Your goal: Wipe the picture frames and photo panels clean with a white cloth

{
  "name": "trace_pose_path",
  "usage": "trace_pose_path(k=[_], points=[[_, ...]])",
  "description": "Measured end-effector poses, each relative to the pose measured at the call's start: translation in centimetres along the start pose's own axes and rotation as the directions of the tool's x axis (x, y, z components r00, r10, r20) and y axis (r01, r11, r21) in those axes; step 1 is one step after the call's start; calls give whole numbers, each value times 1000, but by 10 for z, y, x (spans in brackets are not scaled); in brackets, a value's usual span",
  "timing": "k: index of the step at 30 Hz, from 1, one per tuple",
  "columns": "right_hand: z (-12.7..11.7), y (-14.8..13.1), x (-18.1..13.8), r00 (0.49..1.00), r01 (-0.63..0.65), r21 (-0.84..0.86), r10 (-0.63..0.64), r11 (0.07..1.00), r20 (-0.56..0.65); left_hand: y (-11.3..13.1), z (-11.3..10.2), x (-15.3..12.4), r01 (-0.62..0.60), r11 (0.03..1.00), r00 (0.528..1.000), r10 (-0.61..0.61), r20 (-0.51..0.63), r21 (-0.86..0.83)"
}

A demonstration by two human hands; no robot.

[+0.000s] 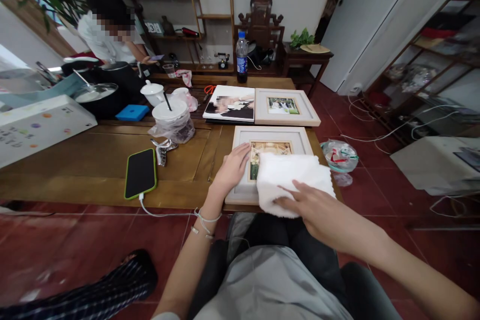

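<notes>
A pale wooden picture frame [237,182] lies flat at the table's near edge, a photo [270,147] set within its wide mount. My left hand [231,170] rests on the frame's left side, its fingers stretched out toward the photo. Over the lower right part of the frame is a folded white cloth [288,175], which covers some of the photo. My right hand [305,205] grips this cloth from the right, the fingers pressing into its folds. Just beyond lie a second framed picture [287,106] and a white-bordered photo panel [230,103].
On the wooden table [187,170] are a charging phone [140,174], a lidded cup [170,110], a blue box [132,112] and a cola bottle [242,57]. A person [108,30] sits at the far left. A bagged bin [340,156] stands right of the table.
</notes>
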State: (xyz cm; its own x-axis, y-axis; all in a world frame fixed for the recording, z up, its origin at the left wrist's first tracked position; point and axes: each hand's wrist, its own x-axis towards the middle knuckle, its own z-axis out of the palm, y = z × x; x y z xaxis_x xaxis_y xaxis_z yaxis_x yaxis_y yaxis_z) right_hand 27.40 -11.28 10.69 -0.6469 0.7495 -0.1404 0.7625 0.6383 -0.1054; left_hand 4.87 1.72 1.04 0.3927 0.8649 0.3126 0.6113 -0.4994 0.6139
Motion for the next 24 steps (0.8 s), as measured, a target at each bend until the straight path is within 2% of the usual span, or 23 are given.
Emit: trace_pose_path(k=[3, 7, 11, 17, 21, 24], points=[[1, -11, -10, 999, -33, 53, 32, 998, 25, 0, -1, 0, -3, 1000, 1000, 3, 4, 6], [7, -2, 9, 994, -112, 74, 113, 991, -11, 1, -1, 0, -6, 1000, 1000, 6, 12, 1], [15, 30, 43, 976, -167, 5, 166, 986, -140, 0, -1, 0, -8, 1000, 1000, 8, 4, -6], [14, 82, 94, 908, -262, -80, 217, 962, -359, -4, 1, 0, -28, 1000, 999, 28, 15, -8], [13, 94, 112, 923, -261, -100, 218, 960, -318, -4, 0, 0, -16, 1000, 1000, 16, 14, -4], [13, 83, 106, 953, -218, -95, 191, 971, -234, -2, -1, 0, -14, 1000, 1000, 14, 20, -5]])
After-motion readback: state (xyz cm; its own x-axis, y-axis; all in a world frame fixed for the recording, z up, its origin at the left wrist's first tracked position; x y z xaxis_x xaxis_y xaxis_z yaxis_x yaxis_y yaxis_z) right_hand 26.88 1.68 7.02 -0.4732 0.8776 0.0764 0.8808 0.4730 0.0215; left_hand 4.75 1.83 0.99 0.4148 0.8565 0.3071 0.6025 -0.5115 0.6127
